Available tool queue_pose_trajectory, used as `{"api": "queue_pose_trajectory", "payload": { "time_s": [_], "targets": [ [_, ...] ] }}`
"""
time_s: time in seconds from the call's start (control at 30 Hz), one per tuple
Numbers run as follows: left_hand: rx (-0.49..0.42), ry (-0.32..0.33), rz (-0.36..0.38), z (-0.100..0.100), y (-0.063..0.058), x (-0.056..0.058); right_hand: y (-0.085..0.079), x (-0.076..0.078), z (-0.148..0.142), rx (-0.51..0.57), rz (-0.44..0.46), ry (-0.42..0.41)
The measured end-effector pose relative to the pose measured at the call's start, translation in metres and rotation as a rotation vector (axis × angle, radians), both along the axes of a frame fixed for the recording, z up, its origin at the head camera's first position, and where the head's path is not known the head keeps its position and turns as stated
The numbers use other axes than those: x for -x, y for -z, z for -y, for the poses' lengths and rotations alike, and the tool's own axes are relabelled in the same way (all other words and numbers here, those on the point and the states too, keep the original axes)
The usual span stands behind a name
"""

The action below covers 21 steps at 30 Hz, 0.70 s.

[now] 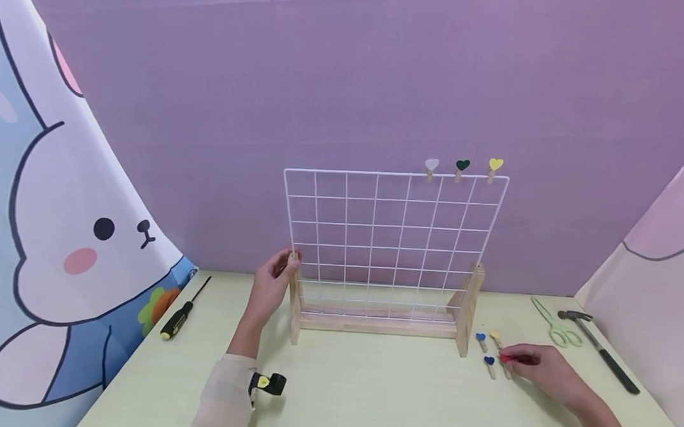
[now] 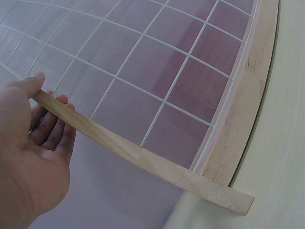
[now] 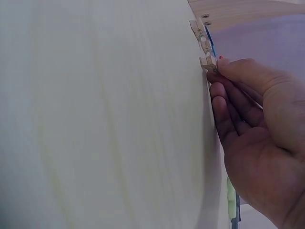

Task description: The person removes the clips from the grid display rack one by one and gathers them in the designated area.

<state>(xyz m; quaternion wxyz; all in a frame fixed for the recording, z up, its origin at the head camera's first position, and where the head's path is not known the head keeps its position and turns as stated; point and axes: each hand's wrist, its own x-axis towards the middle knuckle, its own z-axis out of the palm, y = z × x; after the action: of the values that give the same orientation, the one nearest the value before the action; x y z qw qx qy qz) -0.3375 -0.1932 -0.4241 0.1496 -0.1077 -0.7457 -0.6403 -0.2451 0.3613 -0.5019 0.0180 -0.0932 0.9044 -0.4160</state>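
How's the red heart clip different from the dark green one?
The red-hearted wooden clip is pinched by the right hand, down low; the dark-green-hearted wooden clip is fastened high on the white wire grid. The red clip's heart is bright, the green clip's heart dark. Both are wooden with hearts.

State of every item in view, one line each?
Wooden stand, upright
Grid, upright in stand
White clip, clipped to grid's top edge
Green clip, likewise
Upper yellow clip, likewise
Lower yellow clip, lying on table
Light-blue clip, lying on table
Navy clip, lying on table
Red clip, pinched by right hand
Left hand, gripping stand's left post
Scissors, lying, blades look closed
Hammer, lying flat
Screwdriver, lying flat
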Motion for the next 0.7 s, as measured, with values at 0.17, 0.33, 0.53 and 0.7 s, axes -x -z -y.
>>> {"api": "queue_pose_trajectory", "payload": {
  "time_s": [0.17, 0.33, 0.53, 0.7],
  "targets": [
    [0.011, -0.006, -0.006, 0.0007, 0.0013, 0.0015, 0.0015, 0.0004, -0.0005, -0.009, -0.016, -0.006],
    [0.017, -0.009, -0.01, 0.0019, 0.0021, 0.0023, 0.0006, -0.0001, -0.0002, -0.042, -0.027, 0.0],
    [0.01, -0.003, -0.012, 0.0018, 0.002, 0.002, -0.001, -0.0017, 0.0013, -0.055, -0.033, 0.007],
    [-0.005, 0.01, -0.018, 0.0012, 0.0017, 0.0025, -0.0026, -0.0032, -0.0003, -0.062, 0.001, 0.023]
  ]
}}
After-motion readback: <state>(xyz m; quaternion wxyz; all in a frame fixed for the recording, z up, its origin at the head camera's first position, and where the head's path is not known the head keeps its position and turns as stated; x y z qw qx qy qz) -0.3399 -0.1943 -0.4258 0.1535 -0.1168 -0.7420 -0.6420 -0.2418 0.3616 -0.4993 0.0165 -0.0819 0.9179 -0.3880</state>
